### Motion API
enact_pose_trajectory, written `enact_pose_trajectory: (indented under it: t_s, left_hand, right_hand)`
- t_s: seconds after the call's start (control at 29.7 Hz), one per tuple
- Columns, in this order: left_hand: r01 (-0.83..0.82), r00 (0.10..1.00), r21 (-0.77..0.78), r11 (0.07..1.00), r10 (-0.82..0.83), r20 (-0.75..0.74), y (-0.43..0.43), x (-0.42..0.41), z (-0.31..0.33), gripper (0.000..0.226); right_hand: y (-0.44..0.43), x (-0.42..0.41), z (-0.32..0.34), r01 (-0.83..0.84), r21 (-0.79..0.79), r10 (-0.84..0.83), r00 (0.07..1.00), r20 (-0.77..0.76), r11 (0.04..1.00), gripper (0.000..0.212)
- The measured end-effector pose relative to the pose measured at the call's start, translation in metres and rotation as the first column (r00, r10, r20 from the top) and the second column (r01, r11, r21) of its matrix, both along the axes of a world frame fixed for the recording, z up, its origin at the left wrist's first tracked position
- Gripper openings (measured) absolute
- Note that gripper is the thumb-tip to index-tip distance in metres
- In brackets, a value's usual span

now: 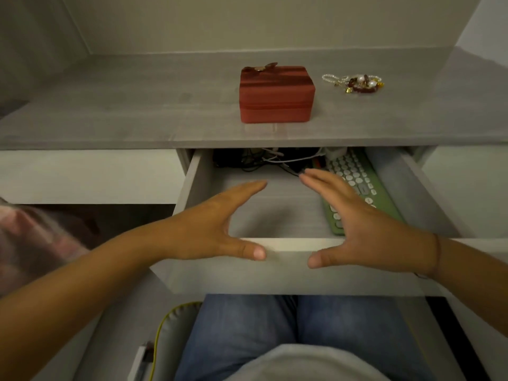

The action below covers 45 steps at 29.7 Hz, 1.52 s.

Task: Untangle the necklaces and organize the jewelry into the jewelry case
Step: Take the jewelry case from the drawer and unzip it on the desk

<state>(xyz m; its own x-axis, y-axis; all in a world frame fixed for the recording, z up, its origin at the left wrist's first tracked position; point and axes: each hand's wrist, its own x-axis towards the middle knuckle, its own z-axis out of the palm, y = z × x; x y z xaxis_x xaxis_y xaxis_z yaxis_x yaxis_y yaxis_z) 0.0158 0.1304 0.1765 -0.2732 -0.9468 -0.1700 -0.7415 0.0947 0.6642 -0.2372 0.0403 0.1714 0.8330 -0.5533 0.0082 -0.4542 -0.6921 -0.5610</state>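
The gray wooden desk (137, 105) holds 1 closed red jewelry case (276, 96) near the middle, with a tangled pile of bead necklaces (356, 83) lying beside it.

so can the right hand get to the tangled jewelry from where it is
Probably yes: the right hand is empty over the open drawer, and the tangled jewelry lies uncovered on the desktop beyond, right of the red jewelry case.

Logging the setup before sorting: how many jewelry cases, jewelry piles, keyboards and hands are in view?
Jewelry case: 1
Jewelry pile: 1
Keyboard: 1
Hands: 2 (left hand, right hand)
Total: 5
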Motion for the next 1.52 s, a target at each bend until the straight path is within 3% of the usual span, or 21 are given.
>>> enact_pose_trajectory:
  t_s: [0.13,0.34,0.71,0.88,0.98,1.11,1.31,1.52]
  left_hand:
    - [0.084,0.982,-0.049,0.995,-0.074,0.176,0.004,-0.009,-0.007,0.106]
    - [0.118,0.951,-0.22,0.968,-0.047,0.306,-0.01,-0.005,-0.011,0.101]
    - [-0.01,0.852,-0.552,0.834,0.296,0.432,-0.079,0.025,-0.022,0.116]
    - [-0.01,0.819,-0.614,0.789,0.359,0.448,-0.103,0.038,-0.026,0.1]
    - [0.003,0.813,-0.693,0.721,0.402,0.422,-0.111,0.041,-0.034,0.082]
    - [-0.012,0.83,-0.787,0.617,0.445,0.336,-0.12,0.044,-0.047,0.072]
    - [-0.039,0.83,-0.893,0.448,0.512,0.221,-0.131,0.041,-0.06,0.058]
    - [-0.085,0.82,-0.937,0.338,0.558,0.127,-0.14,0.036,-0.068,0.046]
  right_hand:
    - [0.006,0.001,-0.002,0.0,-0.118,-0.004,0.999,-0.034,0.993,0.118]
    - [-0.003,0.006,0.0,0.054,-0.206,-0.056,0.998,-0.002,0.977,0.116]
    - [-0.07,0.03,-0.005,0.289,-0.42,-0.318,0.948,0.001,0.86,0.12]
    - [-0.1,0.033,-0.013,0.304,-0.563,-0.353,0.935,0.024,0.768,0.103]
    - [-0.111,0.036,-0.025,0.382,-0.603,-0.358,0.919,0.167,0.7,0.085]
    - [-0.121,0.039,-0.034,0.441,-0.585,-0.348,0.897,0.27,0.681,0.077]
    - [-0.128,0.048,-0.039,0.509,-0.6,-0.354,0.861,0.366,0.617,0.067]
    - [-0.13,0.057,-0.044,0.556,-0.652,-0.402,0.829,0.389,0.516,0.059]
